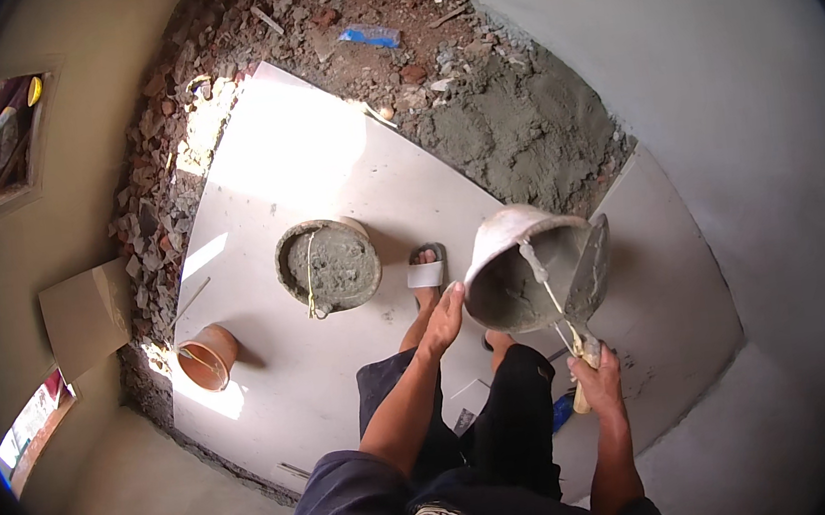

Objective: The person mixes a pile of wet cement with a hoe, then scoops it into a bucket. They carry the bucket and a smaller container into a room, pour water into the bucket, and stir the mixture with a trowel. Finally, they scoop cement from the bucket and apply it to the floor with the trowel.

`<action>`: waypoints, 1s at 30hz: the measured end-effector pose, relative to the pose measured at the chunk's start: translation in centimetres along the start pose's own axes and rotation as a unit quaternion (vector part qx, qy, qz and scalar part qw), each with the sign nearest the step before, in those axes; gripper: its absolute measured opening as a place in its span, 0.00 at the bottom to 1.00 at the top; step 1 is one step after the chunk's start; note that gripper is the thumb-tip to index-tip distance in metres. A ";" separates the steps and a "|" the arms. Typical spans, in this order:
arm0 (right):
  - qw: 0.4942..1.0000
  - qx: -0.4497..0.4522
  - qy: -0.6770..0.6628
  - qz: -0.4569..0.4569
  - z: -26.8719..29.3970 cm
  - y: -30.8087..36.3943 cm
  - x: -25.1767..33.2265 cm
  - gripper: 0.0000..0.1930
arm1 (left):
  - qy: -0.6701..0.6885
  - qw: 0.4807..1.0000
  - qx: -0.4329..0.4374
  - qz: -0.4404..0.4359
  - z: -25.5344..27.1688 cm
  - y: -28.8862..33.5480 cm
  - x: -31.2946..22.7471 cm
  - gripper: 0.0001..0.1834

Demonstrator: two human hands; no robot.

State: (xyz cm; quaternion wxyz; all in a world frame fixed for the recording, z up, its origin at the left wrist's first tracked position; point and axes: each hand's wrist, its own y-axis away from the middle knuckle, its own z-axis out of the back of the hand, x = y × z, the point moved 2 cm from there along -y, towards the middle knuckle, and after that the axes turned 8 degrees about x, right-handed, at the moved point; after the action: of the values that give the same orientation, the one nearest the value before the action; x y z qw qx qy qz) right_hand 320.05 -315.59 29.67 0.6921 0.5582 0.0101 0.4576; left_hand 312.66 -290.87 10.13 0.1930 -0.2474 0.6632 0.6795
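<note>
A grey, cement-smeared bucket (513, 225) is tipped on its side in front of me, its mouth facing me and its inside coated with wet mortar. My left hand (447, 320) is at the left of its rim, holding it there, with some fingers hidden behind the wall. My right hand (598, 379) grips the wooden handle of a trowel (594, 269). The mortar-covered blade lies at the bucket's right rim. The bucket's wire handle hangs across the mouth, close to the trowel handle. Left of my foot stands another bucket (366, 230), upright and full of grey mortar (331, 263).
Pale boards (254, 189) lie under my feet and the buckets. A small orange bucket (214, 357) leans at the left. Beyond the boards are a wet mortar heap (525, 130), brick rubble (306, 7) and a blue wrapper (370, 36). Plain walls (702, 46) enclose the space.
</note>
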 end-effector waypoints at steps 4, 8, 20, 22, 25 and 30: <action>0.991 0.063 0.046 0.110 -4.1 -6.0 11.2 0.14 | 0.239 0.969 -0.045 0.040 5.7 -3.1 -2.5 0.36; 0.974 0.071 0.059 0.204 -7.0 -14.6 22.4 0.12 | 0.326 0.939 -0.108 0.032 12.5 -5.7 -8.3 0.34; 0.959 0.159 0.090 0.217 -19.8 -41.8 39.1 0.19 | 0.318 0.926 -0.181 0.091 26.3 -20.0 -16.6 0.44; 0.959 0.165 0.081 0.214 -21.2 -43.9 39.4 0.19 | 0.324 0.922 -0.185 0.100 27.3 -21.4 -17.0 0.44; 0.966 0.171 0.081 0.179 -22.4 -46.0 38.9 0.18 | 0.338 0.918 -0.182 0.100 28.1 -23.0 -17.4 0.45; 0.973 0.167 0.068 0.144 -22.7 -48.3 38.1 0.18 | 0.345 0.914 -0.179 0.119 28.5 -25.3 -18.2 0.45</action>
State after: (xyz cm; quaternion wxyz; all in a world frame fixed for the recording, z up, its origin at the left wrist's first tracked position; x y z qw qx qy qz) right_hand 360.39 -271.69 2.31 0.5136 0.6293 0.0528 0.5808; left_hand 339.89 -260.07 0.47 -0.1771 -0.4161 0.5804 0.6772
